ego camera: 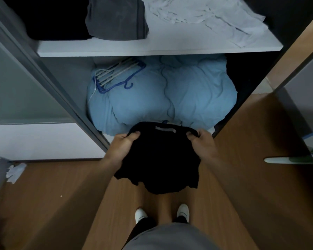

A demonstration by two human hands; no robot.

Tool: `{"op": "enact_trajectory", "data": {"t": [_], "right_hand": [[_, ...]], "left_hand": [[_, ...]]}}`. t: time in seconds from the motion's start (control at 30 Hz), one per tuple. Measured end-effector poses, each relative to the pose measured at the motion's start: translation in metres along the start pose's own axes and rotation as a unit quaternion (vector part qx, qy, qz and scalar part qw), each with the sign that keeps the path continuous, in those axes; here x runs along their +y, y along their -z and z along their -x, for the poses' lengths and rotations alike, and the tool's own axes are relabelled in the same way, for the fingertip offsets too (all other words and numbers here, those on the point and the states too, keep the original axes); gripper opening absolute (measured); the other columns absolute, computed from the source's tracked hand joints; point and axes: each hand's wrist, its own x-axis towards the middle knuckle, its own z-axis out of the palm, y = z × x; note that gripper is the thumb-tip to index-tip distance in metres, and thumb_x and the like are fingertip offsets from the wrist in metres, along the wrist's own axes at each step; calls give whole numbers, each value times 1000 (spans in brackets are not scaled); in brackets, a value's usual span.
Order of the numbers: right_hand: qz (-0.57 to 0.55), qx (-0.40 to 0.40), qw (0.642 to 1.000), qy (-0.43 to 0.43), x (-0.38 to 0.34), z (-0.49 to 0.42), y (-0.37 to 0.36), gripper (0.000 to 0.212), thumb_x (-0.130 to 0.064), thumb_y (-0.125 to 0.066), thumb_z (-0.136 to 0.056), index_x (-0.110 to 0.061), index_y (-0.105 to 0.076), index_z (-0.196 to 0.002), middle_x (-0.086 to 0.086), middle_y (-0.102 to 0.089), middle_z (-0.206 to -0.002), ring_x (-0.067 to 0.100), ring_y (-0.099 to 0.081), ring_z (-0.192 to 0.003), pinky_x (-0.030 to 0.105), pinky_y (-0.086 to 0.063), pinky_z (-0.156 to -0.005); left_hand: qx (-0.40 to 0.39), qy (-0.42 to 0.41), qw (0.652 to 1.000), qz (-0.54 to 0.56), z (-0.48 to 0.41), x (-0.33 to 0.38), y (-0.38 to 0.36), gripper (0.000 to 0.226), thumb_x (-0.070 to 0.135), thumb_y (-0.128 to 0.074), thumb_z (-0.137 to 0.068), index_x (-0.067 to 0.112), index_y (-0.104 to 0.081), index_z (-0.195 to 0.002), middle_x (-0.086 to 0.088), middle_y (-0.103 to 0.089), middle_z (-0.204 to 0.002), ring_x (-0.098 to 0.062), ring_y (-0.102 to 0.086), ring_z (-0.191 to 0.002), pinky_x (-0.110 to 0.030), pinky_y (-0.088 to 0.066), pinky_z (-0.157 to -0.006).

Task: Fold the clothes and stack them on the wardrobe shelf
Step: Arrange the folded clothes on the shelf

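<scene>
Black soft-knit garment with a grey neck label (159,159) hung in mid-air in front of the open wardrobe, below the white wardrobe shelf (152,48). Left hand (122,145) and right hand (202,141) each had fingers clamped on the top edge, either side of the label. Body drooped bunched under the hands, hem uneven. Looked light, limp, no stiffness, so it would sag and crease wherever unsupported. Best grip points: shoulder seams, held taut. Folded dark grey fabric stack (116,17) and crumpled white clothing (206,17) already sat on the shelf.
</scene>
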Motion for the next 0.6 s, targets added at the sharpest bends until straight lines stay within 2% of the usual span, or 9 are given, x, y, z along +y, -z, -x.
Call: {"op": "enact_trajectory", "data": {"t": [0.07, 0.13, 0.2, 0.27, 0.37, 0.47, 0.53, 0.6], "right_hand": [[-90, -9, 995, -40, -2, 12, -17, 14, -22, -60, -97, -9, -64, -96, 14, -71, -99, 29, -69, -93, 46, -58, -83], [-170, -36, 983, -63, -6, 22, -29, 9, -25, -60, -98, -18, -65, -97, 11, -73, -100, 24, -72, -89, 38, -62, -69], [-201, -73, 975, -66, -12, 30, -37, 9, -28, -60, -98, -22, -65, -94, 4, -74, -94, 19, -74, -82, 31, -60, -60], [-205, -121, 969, -66, -18, 36, -40, 10, -29, -61, -98, -22, -66, -94, -2, -75, -85, 16, -75, -76, 27, -58, -58], [-212, -160, 961, -77, -26, 39, -39, 10, -32, -61, -97, -26, -68, -96, -9, -77, -80, 17, -76, -77, 25, -59, -62], [-191, -179, 961, -90, -31, 37, -37, 17, -35, -60, -98, -21, -69, -99, 2, -78, -81, 20, -76, -79, 27, -61, -68], [-176, -175, 964, -92, -33, 38, -36, 21, -34, -59, -99, -17, -69, -98, 9, -77, -80, 20, -75, -77, 26, -61, -68], [-190, -165, 963, -90, -34, 37, -34, 22, -34, -57, -99, -15, -70, -101, 10, -77, -82, 19, -75, -77, 25, -60, -68]], "left_hand": [[-36, 1, 999, 13, 8, 0, -21, 28, 36, -69, -92, 11, -76, -85, -10, -77, -84, -26, -74, -77, -29, -57, -72], [-57, -35, 997, -41, 13, 1, -34, 34, 38, -64, -95, 9, -75, -81, -8, -76, -79, -22, -72, -72, -27, -53, -64], [-77, -97, 988, -86, 16, 2, -39, 41, 33, -58, -99, -2, -70, -82, -12, -72, -78, -20, -66, -70, -30, -48, -64], [-105, -166, 973, -119, 17, 1, -40, 39, 24, -53, -102, 0, -63, -74, -8, -64, -70, -13, -57, -65, -28, -41, -59], [-124, -228, 951, -166, 17, 3, -39, 35, 13, -51, -103, 22, -54, -69, 14, -57, -62, 4, -49, -55, -14, -36, -53], [-154, -252, 932, -210, 18, 6, -38, 39, 6, -52, -101, 31, -52, -71, 25, -60, -61, 9, -52, -55, -8, -34, -53], [-186, -252, 921, -230, 18, 7, -35, 35, 4, -57, -98, 28, -55, -72, 25, -61, -64, 8, -53, -58, -9, -36, -55], [-222, -233, 921, -219, 18, 5, -31, 13, 8, -66, -93, 17, -65, -84, 15, -67, -75, -1, -59, -69, -19, -45, -61]]}}
